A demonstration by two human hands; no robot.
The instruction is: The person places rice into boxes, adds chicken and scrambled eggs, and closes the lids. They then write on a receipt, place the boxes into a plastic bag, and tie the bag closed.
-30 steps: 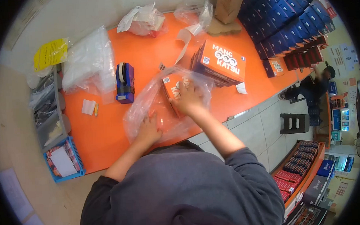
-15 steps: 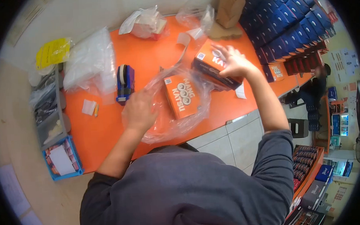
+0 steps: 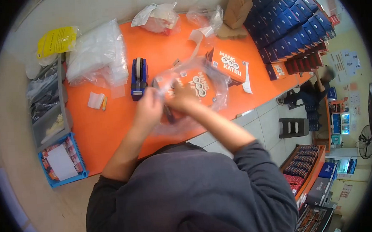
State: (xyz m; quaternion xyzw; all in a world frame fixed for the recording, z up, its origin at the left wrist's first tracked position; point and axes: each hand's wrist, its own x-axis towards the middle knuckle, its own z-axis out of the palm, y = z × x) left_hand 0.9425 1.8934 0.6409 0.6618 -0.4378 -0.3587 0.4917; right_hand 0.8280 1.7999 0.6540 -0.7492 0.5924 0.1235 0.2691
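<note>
A clear plastic bag (image 3: pixel 221 98) lies spread on the orange table. Inside it rests an orange box (image 3: pixel 199 85) with white lettering. Beside that box, on its left, a second orange box (image 3: pixel 163 81) is partly covered by my hands and the film. My right hand (image 3: pixel 181 98) grips this second box. The fingers of my left hand (image 3: pixel 149 106), blurred, are closed on the bag's left edge. Another orange box (image 3: pixel 230 66) stands outside the bag, to the right.
A blue tape dispenser (image 3: pixel 139 78) stands left of the bag. Clear plastic bags (image 3: pixel 96 53) lie at the back left, near grey bins (image 3: pixel 65 115) and a blue basket (image 3: pixel 84 172). Stacked dark-blue boxes (image 3: pixel 287 22) stand at the back right. Farther right, a person (image 3: pixel 313 87) sits.
My right hand has moved left from the right-hand box area to the bag. A second orange box now shows in the bag beside the first. My left hand has shifted slightly.
</note>
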